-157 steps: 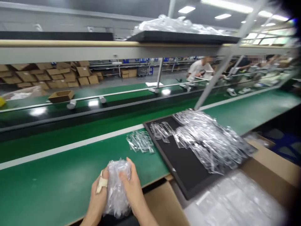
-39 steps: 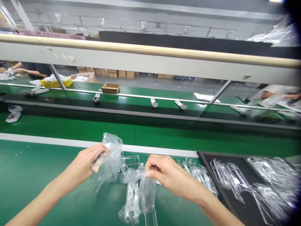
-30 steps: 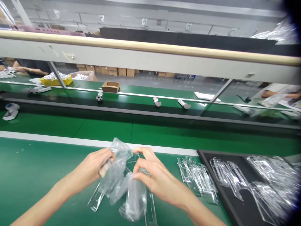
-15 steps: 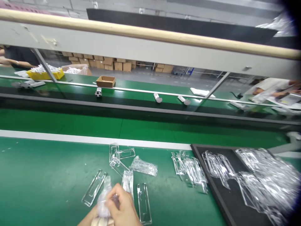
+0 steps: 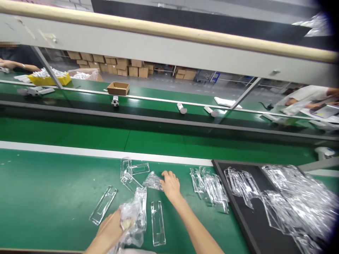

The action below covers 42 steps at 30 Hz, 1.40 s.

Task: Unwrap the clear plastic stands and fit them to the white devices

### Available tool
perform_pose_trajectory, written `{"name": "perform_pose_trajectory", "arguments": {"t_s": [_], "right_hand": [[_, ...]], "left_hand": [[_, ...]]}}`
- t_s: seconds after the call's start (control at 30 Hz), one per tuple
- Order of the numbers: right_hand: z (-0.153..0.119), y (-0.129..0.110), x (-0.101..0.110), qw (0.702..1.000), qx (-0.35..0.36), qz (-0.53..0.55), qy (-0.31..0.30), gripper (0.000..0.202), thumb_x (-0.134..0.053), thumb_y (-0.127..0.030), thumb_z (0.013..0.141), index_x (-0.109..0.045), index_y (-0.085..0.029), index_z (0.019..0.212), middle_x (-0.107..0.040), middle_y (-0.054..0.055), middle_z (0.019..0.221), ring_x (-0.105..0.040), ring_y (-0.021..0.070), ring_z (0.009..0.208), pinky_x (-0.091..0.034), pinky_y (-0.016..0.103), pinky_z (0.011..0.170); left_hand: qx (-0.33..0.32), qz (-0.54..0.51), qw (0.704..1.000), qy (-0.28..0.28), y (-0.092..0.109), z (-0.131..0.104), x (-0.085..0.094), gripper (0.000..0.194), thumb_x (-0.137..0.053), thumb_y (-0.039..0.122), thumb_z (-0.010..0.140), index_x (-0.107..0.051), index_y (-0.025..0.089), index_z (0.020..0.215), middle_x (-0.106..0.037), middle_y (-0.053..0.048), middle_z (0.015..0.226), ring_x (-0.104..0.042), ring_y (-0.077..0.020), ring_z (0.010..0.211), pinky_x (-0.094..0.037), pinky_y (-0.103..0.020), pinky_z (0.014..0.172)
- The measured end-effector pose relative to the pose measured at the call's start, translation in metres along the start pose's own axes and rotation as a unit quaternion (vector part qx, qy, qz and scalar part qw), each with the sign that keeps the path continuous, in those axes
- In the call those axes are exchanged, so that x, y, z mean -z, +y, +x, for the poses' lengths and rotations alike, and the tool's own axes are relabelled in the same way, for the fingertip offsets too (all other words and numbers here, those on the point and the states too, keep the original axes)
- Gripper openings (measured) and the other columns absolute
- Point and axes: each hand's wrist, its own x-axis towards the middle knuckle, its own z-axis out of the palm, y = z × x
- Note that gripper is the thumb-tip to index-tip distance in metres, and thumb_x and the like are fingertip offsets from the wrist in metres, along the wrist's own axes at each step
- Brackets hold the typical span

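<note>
My left hand [image 5: 112, 224] is closed around a crumpled clear plastic bag [image 5: 132, 217], which hides its fingertips. My right hand [image 5: 171, 185] has its fingers apart, at the right end of a clear bagged piece [image 5: 152, 180]; whether they touch it I cannot tell. Between the hands lies a clear plastic frame [image 5: 158, 224] with a long cutout. Another such frame [image 5: 103, 205] rests left of my left hand. Beyond the hands, several overlapping clear frames [image 5: 127, 173] lie on the green table [image 5: 53, 197].
Right of my right hand is a pile of clear frames [image 5: 210, 187], beside a black tray [image 5: 238, 222] heaped with more. Across the table runs a conveyor [image 5: 148, 109] carrying white parts. An overhead beam [image 5: 169, 46] spans the view. Co-workers' arms show at both far sides.
My right hand has moved away from my left, up and right to the bagged piece. My left hand still has the crumpled plastic, now more spread out. Parts on the conveyor have shifted slightly right.
</note>
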Motion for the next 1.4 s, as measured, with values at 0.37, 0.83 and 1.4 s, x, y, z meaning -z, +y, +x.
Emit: {"name": "perform_pose_trajectory", "arguments": {"t_s": [0.37,0.83,1.4], "right_hand": [[-0.026,0.053,0.006,0.998,-0.018,0.005,0.054,0.027,-0.026,-0.023,0.094,-0.052,-0.019,0.097,-0.064,0.003,0.073,-0.062,0.0195,0.068,-0.032,0.026,0.059],[-0.052,0.041,0.076,0.986,0.112,0.103,0.066,0.031,-0.046,-0.05,0.086,-0.059,-0.024,0.098,-0.043,-0.007,0.05,-0.044,0.0135,0.048,-0.03,0.022,0.052],[-0.059,-0.012,0.117,0.956,0.261,0.107,-0.073,0.025,-0.045,-0.024,0.09,-0.07,-0.026,0.088,-0.07,-0.002,0.075,-0.057,0.0112,0.062,-0.034,0.021,0.063]], "left_hand": [[-0.057,0.188,0.981,-0.001,0.039,0.017,-0.021,0.034,-0.038,0.02,0.08,-0.06,0.016,0.107,-0.07,-0.015,0.094,-0.065,-0.0321,0.091,-0.046,-0.039,0.074],[-0.223,0.006,0.963,0.15,0.025,0.008,-0.003,0.045,-0.041,0.01,0.063,-0.063,0.02,0.101,-0.071,0.0,0.078,-0.064,-0.0176,0.064,-0.047,-0.021,0.059],[-0.275,-0.093,0.946,0.146,0.041,0.006,0.038,0.027,-0.046,0.017,0.068,-0.064,0.019,0.089,-0.068,0.0,0.07,-0.063,-0.0177,0.062,-0.05,-0.023,0.058]]}}
